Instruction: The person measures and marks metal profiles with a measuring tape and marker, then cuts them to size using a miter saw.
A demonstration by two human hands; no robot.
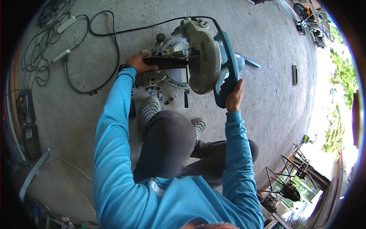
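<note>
A miter saw with a grey blade guard and teal handle sits on the concrete floor in front of my bent knees. My left hand presses down on a dark metal bar lying across the saw's base against its fence. My right hand is wrapped around the lower end of the teal handle. Both arms wear blue sleeves.
Black power cables and white plug strips loop over the floor at upper left. Small dark offcuts lie by my shoes. A short bar lies to the right. Metal frames stand at lower right.
</note>
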